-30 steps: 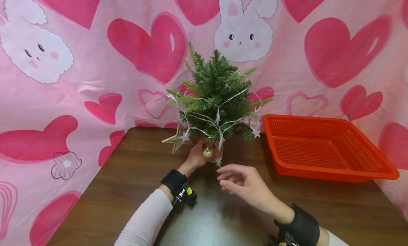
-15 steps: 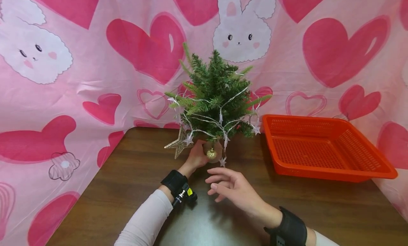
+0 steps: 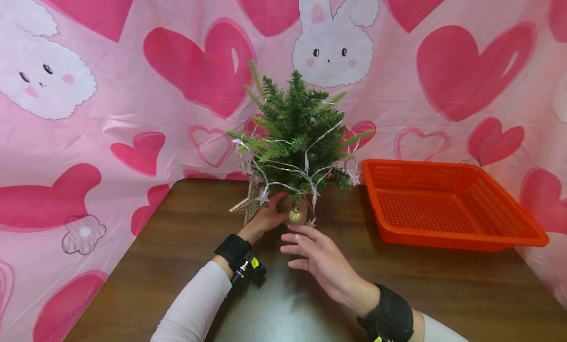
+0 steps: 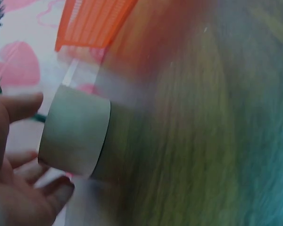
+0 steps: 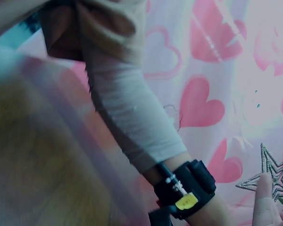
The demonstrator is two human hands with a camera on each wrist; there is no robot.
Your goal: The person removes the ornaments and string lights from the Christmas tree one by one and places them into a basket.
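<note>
A small artificial Christmas tree (image 3: 297, 120) stands on the table with a string of star lights (image 3: 306, 162) draped over it. From a low branch hangs a gold bauble (image 3: 295, 215), in front of the pale round base (image 4: 75, 132). My left hand (image 3: 266, 219) is beside that base; in the left wrist view its thumb and fingers are spread around the base, with a gap at the thumb. A gold glitter star (image 3: 250, 204) hangs at the tree's lower left, above the left hand. Fingers extended, my right hand (image 3: 321, 263) is just below the bauble, holding nothing.
An orange plastic basket (image 3: 425, 238) sits on the right of the wooden table (image 3: 150, 278). Behind the table hangs a pink cloth (image 3: 177, 91) with hearts and rabbits. The black wrist straps (image 3: 232, 253) carry small cameras.
My right hand has moved left and its fingers have spread, ending below the bauble. The tree has turned slightly, and the left hand has loosened from the base and shifted a little left.
</note>
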